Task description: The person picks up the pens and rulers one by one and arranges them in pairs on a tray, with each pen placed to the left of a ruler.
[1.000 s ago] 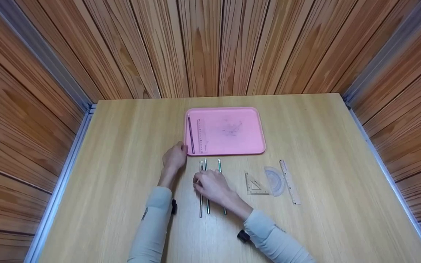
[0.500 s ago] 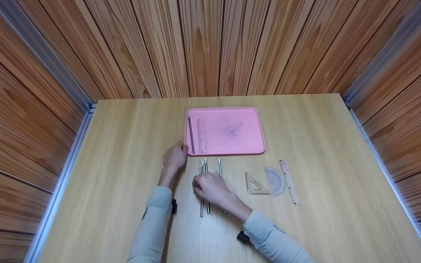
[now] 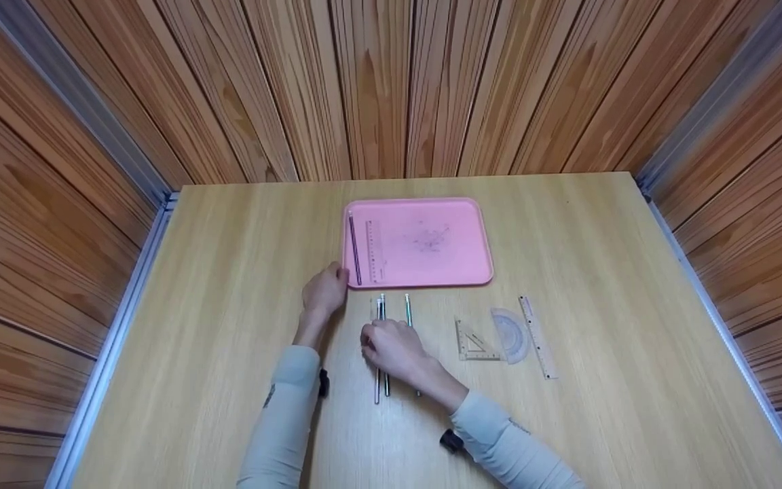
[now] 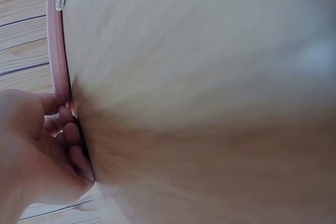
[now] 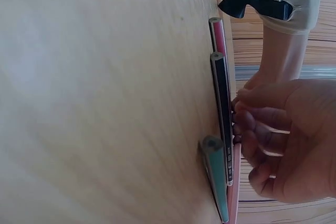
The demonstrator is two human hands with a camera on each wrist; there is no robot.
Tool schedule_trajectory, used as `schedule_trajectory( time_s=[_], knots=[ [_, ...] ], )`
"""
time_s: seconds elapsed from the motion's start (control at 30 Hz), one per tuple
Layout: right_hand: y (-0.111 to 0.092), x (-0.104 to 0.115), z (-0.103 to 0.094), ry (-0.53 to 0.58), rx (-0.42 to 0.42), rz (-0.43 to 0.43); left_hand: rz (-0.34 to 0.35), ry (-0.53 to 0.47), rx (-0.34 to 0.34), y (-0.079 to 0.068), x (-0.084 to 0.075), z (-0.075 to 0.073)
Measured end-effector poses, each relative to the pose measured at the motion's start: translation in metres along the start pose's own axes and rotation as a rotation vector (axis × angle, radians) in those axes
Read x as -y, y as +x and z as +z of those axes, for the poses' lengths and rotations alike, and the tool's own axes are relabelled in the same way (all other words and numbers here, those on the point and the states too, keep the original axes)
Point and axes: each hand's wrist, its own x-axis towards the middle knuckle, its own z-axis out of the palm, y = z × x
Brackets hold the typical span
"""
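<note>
In the head view my left hand (image 3: 324, 292) grips the near left corner of the pink tray (image 3: 462, 275). The left wrist view shows the thumb and curled fingers about its rim. My right hand (image 3: 394, 346) is bent over the pencils in front of the tray. Its fingertips pinch the red pencil (image 5: 219, 35), which lies on the table; the exact contact is partly hidden. Close beside that one lies a black pencil (image 5: 221, 98). A green pencil (image 5: 215, 177) lies apart, farther right, partly under the right hand in the head view.
Inside the tray a dark pencil (image 3: 355, 251) and a clear ruler (image 3: 373, 251) lie along the left side. To the right on the wooden table are a set square (image 3: 467, 350), a clear protractor (image 3: 513, 336) and another ruler (image 3: 538, 339). Wood-panelled walls enclose the table.
The red pencil has shifted slightly right, closer to the black one, along with a small movement of my right hand. My left hand stays at the tray corner.
</note>
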Motion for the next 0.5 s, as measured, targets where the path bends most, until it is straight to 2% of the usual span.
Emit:
schedule_trajectory(
  time_s=[0.23,0.5],
  knots=[
    [-0.0022,-0.0025,0.0014,0.006,0.012,0.028,-0.009,0.013,-0.004,0.0012,0.0012,0.0013],
    [-0.0037,-0.0026,0.0035,-0.016,-0.006,0.015,-0.014,-0.002,0.000,0.0013,0.0009,0.0018]
  ],
)
